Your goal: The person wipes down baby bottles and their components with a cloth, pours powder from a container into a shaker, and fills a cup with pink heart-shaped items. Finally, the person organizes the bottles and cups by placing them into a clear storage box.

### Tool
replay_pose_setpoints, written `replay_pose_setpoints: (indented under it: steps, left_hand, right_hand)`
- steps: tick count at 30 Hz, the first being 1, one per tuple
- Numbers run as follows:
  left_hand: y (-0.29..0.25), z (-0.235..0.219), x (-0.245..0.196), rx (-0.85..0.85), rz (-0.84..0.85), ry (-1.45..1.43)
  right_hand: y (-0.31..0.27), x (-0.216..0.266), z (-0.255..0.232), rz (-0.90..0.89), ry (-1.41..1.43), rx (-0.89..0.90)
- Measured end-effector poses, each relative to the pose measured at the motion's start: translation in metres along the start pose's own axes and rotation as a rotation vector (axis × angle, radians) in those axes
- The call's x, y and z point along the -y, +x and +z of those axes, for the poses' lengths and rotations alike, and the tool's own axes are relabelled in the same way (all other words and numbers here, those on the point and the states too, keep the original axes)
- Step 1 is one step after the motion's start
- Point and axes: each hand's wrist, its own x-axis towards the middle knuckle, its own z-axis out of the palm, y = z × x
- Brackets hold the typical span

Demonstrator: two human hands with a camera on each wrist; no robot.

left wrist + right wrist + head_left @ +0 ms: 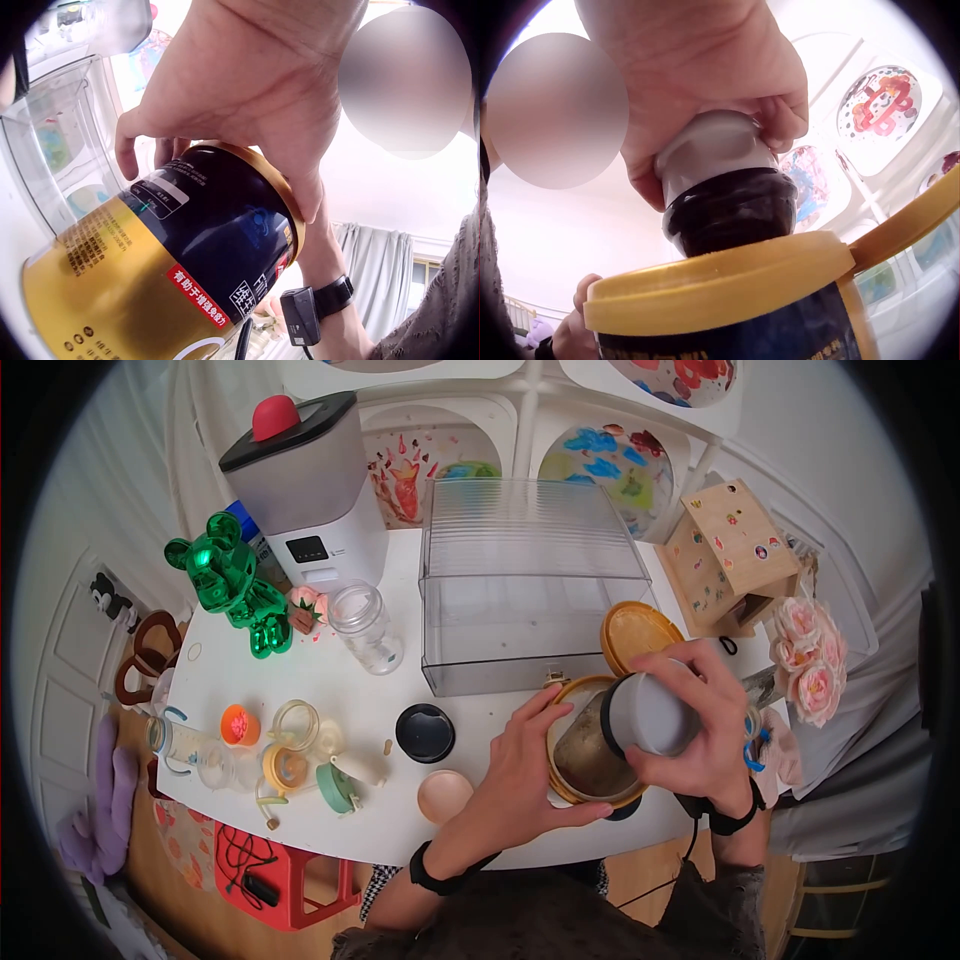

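A gold and dark-blue tin can point(180, 247) stands tilted, its gold hinged lid point(640, 632) swung up. My left hand point(515, 770) grips the can near its rim, thumb on one side and fingers on the other. My right hand point(700, 725) holds a small container point(720, 150) with a grey rounded end and a black ring point(731, 210). The container leans over the can's open mouth, and its lower part is hidden behind the gold rim point(727, 274) in the right wrist view. Inside the can, the dull inner wall point(588, 755) shows.
Left of the hands lie a black round cap point(425, 733) and a pale pink disc point(446, 797). A clear storage box point(530, 600) stands behind, a wooden house point(735, 560) at the back right. Baby-bottle parts, a glass jar point(365, 628) and a green bear figure point(232, 585) occupy the left.
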Motion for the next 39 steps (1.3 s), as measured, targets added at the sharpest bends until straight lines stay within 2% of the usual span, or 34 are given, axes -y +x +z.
replay_pose_setpoints:
  steps: [5,7,11,13,17,20,22,24,29,30,32,34,36,39]
  left_hand:
    - [-0.001,-0.001,-0.001,0.009,-0.006,0.017]
    - [-0.001,-0.001,-0.002,0.014,-0.010,0.023]
    - [-0.001,-0.001,-0.001,0.016,-0.010,0.016]
    - [-0.001,-0.001,-0.001,0.021,-0.021,0.011]
    - [0.000,-0.003,-0.003,0.037,-0.035,-0.006]
    - [0.000,-0.002,-0.002,0.026,-0.017,-0.012]
    - [0.000,-0.002,-0.003,0.023,-0.037,0.008]
    - [-0.001,-0.002,-0.003,0.024,-0.051,0.022]
    - [-0.002,-0.001,-0.003,0.015,-0.040,0.009]
    - [-0.003,-0.001,-0.002,0.010,-0.048,0.008]
    - [-0.003,-0.001,-0.001,0.013,-0.024,0.027]
    - [-0.003,-0.002,-0.001,0.015,-0.028,0.025]
    - [-0.002,0.000,-0.001,0.016,-0.029,0.016]
    - [-0.002,-0.001,-0.001,0.016,-0.027,0.020]
  right_hand:
    - [0.005,0.003,0.003,0.006,-0.026,0.034]
    - [0.012,0.010,-0.007,-0.043,-0.010,-0.008]
    - [0.010,0.012,-0.004,-0.071,-0.013,0.031]
    - [0.000,0.001,0.015,0.035,-0.035,0.117]
    - [0.000,0.010,-0.008,-0.041,-0.021,0.013]
    - [-0.001,0.017,-0.013,-0.033,-0.013,0.027]
    - [-0.001,0.008,0.000,-0.052,-0.015,0.065]
    - [0.001,0.002,0.005,0.034,-0.028,0.123]
    - [0.008,0.017,-0.016,-0.057,-0.055,-0.028]
    - [0.005,0.014,-0.009,-0.058,-0.050,-0.020]
    - [-0.001,0.006,0.008,-0.006,-0.062,0.143]
    - [-0.001,0.003,0.005,-0.012,-0.074,0.147]
    - [0.003,0.006,-0.010,-0.053,-0.042,0.013]
    - [0.003,0.009,-0.008,-0.085,-0.037,0.049]
